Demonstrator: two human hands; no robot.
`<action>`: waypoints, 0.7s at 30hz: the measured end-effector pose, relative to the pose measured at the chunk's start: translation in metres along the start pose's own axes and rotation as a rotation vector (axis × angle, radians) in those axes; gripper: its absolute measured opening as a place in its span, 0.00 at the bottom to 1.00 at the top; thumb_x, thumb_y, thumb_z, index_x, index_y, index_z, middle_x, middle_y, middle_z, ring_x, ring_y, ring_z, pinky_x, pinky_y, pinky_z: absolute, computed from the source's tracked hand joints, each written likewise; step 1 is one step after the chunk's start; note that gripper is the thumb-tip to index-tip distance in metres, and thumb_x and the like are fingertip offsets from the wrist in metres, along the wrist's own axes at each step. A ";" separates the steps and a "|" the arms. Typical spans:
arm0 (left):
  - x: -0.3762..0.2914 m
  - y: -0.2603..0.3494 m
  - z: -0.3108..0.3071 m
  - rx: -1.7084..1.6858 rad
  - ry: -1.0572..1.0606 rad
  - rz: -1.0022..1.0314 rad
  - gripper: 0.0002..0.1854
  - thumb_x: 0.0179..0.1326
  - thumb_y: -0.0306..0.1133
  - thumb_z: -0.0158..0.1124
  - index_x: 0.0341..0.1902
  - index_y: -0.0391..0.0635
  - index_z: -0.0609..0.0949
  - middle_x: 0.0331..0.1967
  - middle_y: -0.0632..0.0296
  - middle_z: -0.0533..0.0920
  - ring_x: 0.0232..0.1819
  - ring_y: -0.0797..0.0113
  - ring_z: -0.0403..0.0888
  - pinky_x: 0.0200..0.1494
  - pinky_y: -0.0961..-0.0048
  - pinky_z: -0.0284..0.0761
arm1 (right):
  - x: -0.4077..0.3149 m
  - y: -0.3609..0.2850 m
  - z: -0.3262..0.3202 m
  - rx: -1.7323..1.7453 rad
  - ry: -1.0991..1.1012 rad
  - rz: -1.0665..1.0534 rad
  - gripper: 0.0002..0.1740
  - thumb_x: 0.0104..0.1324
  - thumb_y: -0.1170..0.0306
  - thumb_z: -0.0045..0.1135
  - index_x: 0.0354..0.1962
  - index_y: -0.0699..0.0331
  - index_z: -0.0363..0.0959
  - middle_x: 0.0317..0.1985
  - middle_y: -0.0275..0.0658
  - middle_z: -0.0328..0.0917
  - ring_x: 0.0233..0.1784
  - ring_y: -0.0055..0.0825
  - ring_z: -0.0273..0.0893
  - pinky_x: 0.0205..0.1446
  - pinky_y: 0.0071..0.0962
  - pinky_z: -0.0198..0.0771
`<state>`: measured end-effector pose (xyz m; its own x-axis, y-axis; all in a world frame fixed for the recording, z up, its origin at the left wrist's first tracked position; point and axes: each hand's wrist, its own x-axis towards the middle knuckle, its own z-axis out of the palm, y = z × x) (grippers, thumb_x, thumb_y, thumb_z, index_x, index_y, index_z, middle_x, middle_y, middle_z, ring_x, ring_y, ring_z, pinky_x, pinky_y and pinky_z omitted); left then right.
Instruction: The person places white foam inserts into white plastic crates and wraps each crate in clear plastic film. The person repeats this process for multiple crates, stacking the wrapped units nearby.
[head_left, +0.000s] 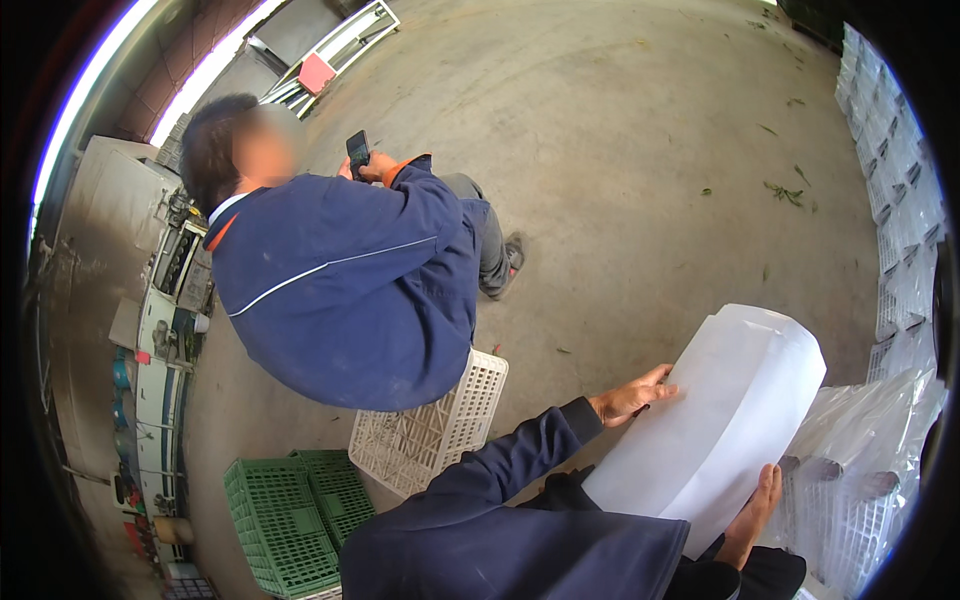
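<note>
Between my two hands is a thick bundle of large white sheets (720, 420), curved lengthwise and slanting up to the right in front of my body. My left hand (634, 396) grips its left edge, with the thumb on top and a small dark object showing beneath the fingers. At the lower right edge, my right hand (752, 510) holds the bundle from the side, its fingers partly hidden behind it.
A person (345, 285) in a blue jacket sits on a white plastic crate (427, 450), holding a phone (358, 154). Green crates (281, 517) stand at lower left, machinery (154, 375) at far left. Plastic-covered crates (855, 480) line the right. Leaves (784, 193) lie on the concrete floor.
</note>
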<state>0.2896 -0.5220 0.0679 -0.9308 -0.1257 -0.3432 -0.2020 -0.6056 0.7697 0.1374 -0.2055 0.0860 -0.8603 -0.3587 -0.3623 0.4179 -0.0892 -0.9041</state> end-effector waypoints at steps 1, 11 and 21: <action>-0.001 -0.003 0.004 -0.035 -0.010 0.064 0.43 0.75 0.45 0.68 0.84 0.42 0.58 0.75 0.59 0.70 0.74 0.68 0.69 0.74 0.65 0.68 | 0.002 0.001 -0.005 -0.010 -0.058 0.002 0.22 0.83 0.64 0.53 0.65 0.72 0.72 0.56 0.39 0.80 0.57 0.28 0.78 0.62 0.31 0.73; 0.027 -0.040 -0.020 0.210 0.235 -0.041 0.21 0.78 0.44 0.64 0.61 0.39 0.78 0.49 0.61 0.83 0.51 0.73 0.79 0.57 0.72 0.78 | -0.014 -0.020 0.010 -0.193 -0.290 0.121 0.20 0.80 0.63 0.54 0.57 0.71 0.79 0.46 0.34 0.83 0.47 0.23 0.79 0.51 0.26 0.75; 0.007 -0.060 -0.047 0.160 0.106 0.120 0.25 0.85 0.47 0.51 0.68 0.38 0.78 0.63 0.59 0.83 0.66 0.65 0.78 0.74 0.66 0.70 | 0.046 0.021 -0.081 -0.101 -0.446 0.542 0.29 0.84 0.45 0.46 0.52 0.62 0.84 0.42 0.40 0.88 0.42 0.32 0.87 0.47 0.36 0.83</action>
<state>0.3095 -0.5235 -0.0055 -0.9156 -0.2762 -0.2921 -0.1455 -0.4497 0.8812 0.0831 -0.1482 0.0315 -0.3285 -0.6765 -0.6592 0.7055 0.2883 -0.6474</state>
